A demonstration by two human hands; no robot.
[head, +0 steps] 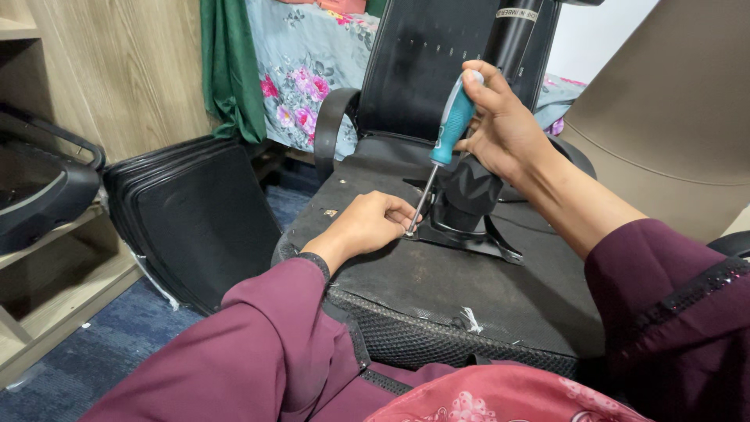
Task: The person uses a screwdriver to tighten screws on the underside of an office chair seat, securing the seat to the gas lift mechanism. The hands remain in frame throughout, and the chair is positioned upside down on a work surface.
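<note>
A screwdriver (447, 137) with a teal and white handle stands tilted over the upturned underside of an office chair seat (406, 273), its thin metal shaft running down and to the left until the tip meets the near left corner of a black metal mounting plate (469, 234) that carries the chair's black cylinder column (512, 39). The right hand (504, 125) is wrapped around the handle in a closed grip, thumb laid along the top. The left hand (371, 223) rests on the seat base just left of the plate, its fingertips drawn together in a pinch right at the tool's tip; whether a screw sits between them is too small to tell. This looks like the stage of working a fastener at the plate's corner, with the left hand steadying the point; the next move would seem to call for keeping the tip seated and the shaft in line with the fastener while the handle is turned, with downward pressure so it does not slip. Maroon sleeves cover both forearms. To the left, black seat panels (195, 219) lean in a stack against a wooden shelf unit (86, 78), blue carpet (101, 352) lies below, and a floral cloth (301, 70) hangs at the far side.
</note>
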